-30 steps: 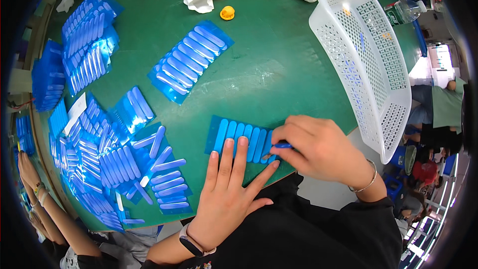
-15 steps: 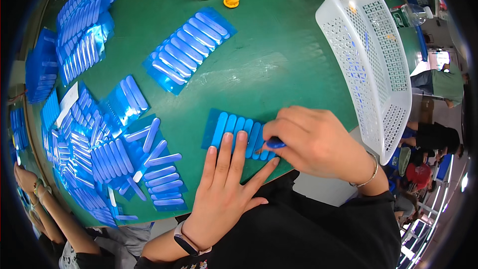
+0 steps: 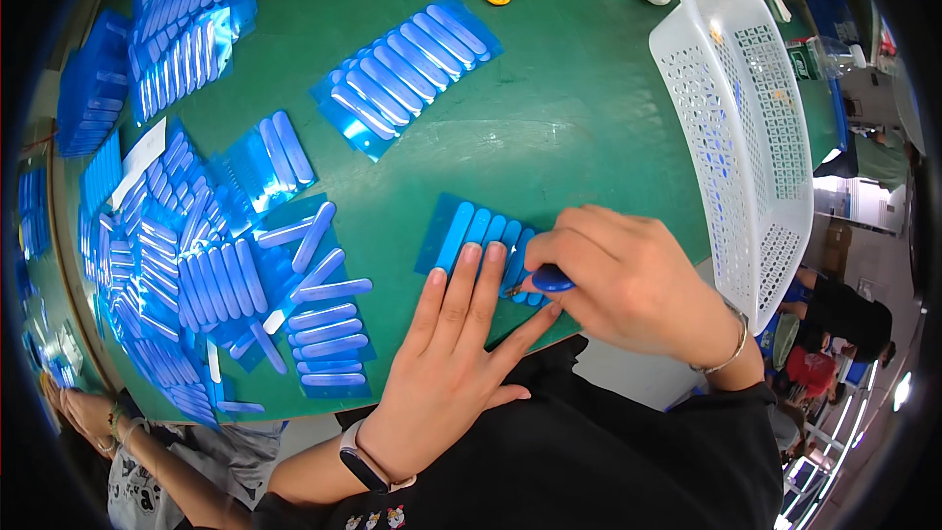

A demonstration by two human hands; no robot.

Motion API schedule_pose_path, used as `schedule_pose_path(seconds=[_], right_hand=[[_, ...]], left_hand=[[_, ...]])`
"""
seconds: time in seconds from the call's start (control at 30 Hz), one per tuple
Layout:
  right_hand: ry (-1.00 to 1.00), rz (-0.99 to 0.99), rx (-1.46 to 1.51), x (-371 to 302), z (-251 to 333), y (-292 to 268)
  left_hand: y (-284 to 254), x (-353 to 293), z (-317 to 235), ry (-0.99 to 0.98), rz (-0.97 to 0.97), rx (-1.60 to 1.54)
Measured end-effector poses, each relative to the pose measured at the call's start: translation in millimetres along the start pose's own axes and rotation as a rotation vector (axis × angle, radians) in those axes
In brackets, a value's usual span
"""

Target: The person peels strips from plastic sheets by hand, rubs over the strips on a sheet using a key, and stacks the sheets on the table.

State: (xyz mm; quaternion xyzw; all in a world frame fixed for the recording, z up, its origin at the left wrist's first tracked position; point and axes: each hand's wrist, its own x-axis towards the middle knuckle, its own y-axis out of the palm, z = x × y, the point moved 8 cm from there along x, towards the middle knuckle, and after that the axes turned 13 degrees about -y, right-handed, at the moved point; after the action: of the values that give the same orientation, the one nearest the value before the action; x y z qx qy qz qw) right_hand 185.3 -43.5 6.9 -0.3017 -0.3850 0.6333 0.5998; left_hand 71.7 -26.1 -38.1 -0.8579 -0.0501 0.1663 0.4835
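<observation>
A small blue film sheet (image 3: 440, 226) bearing a row of rounded blue strips (image 3: 478, 225) lies at the table's near edge. My left hand (image 3: 440, 373) is flat on its lower part, fingers stretched and spread, fingertips on the strips. Over the sheet's right end, my right hand (image 3: 633, 285) is closed round a blue-handled tool (image 3: 552, 279). The tool's thin dark tip points left at the strips; its exact kind is hard to tell. My fingers and the right hand hide part of the sheet.
A larger blue strip sheet (image 3: 407, 69) lies farther off on the green table (image 3: 549, 137). Loose strips and sheets heap up in a pile (image 3: 186, 275) at left. A white perforated basket (image 3: 702, 128) stands at right. Another person's hands (image 3: 83, 412) are at far left.
The whole view has shifted a little. My right hand and tool have moved slightly left along the sheet, and the tool's tip shows more. My left hand stays pressed on the strips.
</observation>
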Motion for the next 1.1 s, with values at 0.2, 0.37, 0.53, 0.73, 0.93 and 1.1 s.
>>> schedule_pose_path(seconds=[0.2,0.37,0.53,0.73,0.93,1.1], right_hand=[[0.147,-0.137,-0.089,0,-21,-21],[0.147,-0.14,-0.154,2,-14,-20],[0.103,-0.113,-0.085,11,-4,-12],[0.013,0.011,-0.038,18,2,4],[0.055,-0.042,0.003,16,1,-1],[0.129,-0.138,-0.064,20,-13,-17]], left_hand=[[-2,-3,0,0.001,0.008,-0.076],[-9,-18,17,-0.108,-0.125,0.03],[-8,-16,17,-0.135,-0.085,0.013],[-8,-16,20,-0.161,-0.083,-0.023],[-8,-17,20,-0.149,-0.101,-0.026],[-10,-18,21,-0.157,-0.127,-0.026]])
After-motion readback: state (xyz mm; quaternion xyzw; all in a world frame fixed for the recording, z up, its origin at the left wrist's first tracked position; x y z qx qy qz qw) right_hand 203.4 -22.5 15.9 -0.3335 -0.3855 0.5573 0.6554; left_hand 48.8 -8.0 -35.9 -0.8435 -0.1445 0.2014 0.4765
